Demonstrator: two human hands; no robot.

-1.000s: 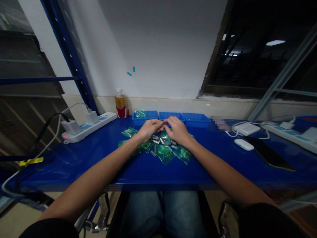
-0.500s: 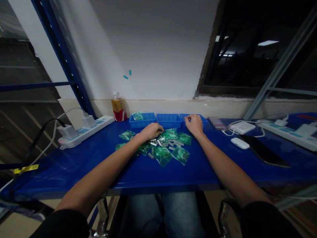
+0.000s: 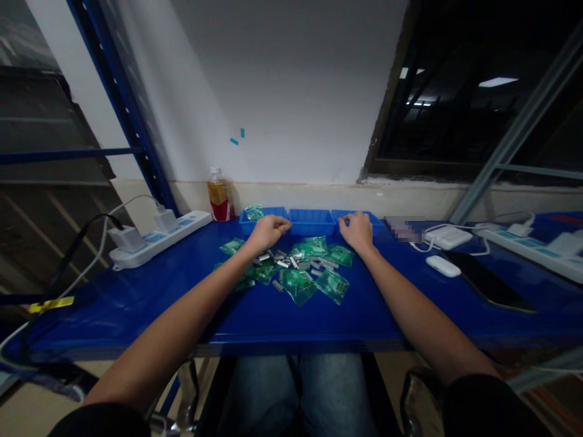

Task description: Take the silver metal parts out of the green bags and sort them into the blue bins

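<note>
My left hand point(image 3: 269, 232) hovers in front of the left blue bin point(image 3: 248, 227), its thumb and fingertips pinched together near the middle blue bin point(image 3: 311, 224). Whatever may be between those fingertips is too small to make out. At the front of the right blue bin point(image 3: 377, 226) is my right hand point(image 3: 359, 229), fingers curled with the thumb close to them; anything in that grip is hidden. Between my forearms lie several clear bags holding green circuit boards point(image 3: 298, 285), with small silvery metal pieces point(image 3: 314, 263) scattered among them. One green bag point(image 3: 254, 212) rests in the left bin.
A drink bottle point(image 3: 220, 197) stands left of the bins. Power strips point(image 3: 155, 243) with plugs and cables lie at both sides. To the right are a white earbud case point(image 3: 443, 266), a dark phone point(image 3: 489, 282) and a white charger point(image 3: 449, 237). A wall rises behind.
My left hand has lifted off the pile of bags and moved back and to the left, toward the bins. The right hand stays by the right bin, almost unmoved.
</note>
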